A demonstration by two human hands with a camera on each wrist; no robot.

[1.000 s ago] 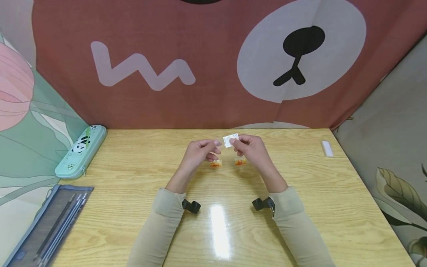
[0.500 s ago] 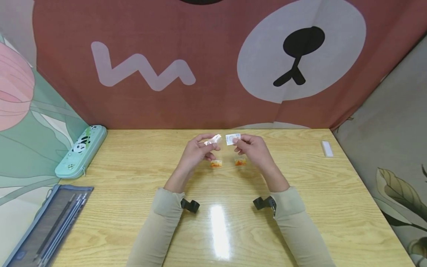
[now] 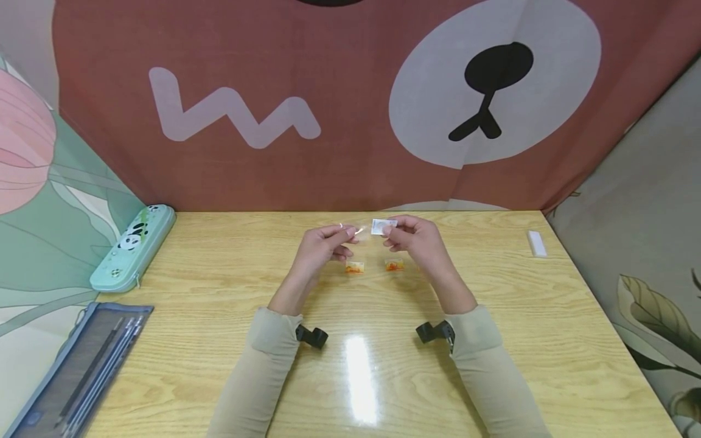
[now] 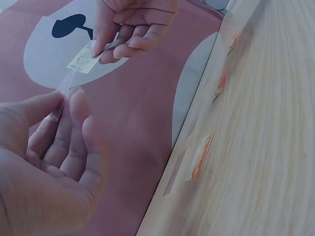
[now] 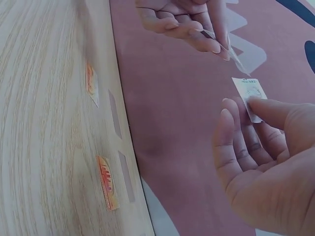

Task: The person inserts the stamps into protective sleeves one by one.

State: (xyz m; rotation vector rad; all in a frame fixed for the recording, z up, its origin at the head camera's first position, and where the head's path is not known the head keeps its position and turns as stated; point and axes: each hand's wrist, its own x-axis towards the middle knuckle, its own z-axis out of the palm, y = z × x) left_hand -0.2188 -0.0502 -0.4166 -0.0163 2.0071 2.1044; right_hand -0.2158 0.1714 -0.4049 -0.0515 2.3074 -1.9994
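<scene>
My left hand (image 3: 323,246) pinches a thin clear plastic film (image 4: 59,105) between thumb and forefinger. Opposite it, my right hand (image 3: 416,240) holds a small white printed paper slip (image 3: 381,227) between thumb and fingers. The slip's pale greenish print shows in the right wrist view, though too small to read. The film's tip reaches close to the slip's edge; whether they touch I cannot tell. Below the hands, two small orange-and-yellow printed slips lie on the table, one left (image 3: 355,268) and one right (image 3: 394,265).
A mint panda pencil case (image 3: 133,248) lies at the back left. In front of it is a blue-edged mesh pouch (image 3: 93,365) with pencils inside. A white eraser-like block (image 3: 537,244) rests at the right. A curtain (image 3: 350,170) hangs behind the wooden table (image 3: 230,261).
My hands have drawn slightly apart. The white slip has shifted a little right and turned more level. The film flashed brightly half a second ago and now stretches toward the slip.
</scene>
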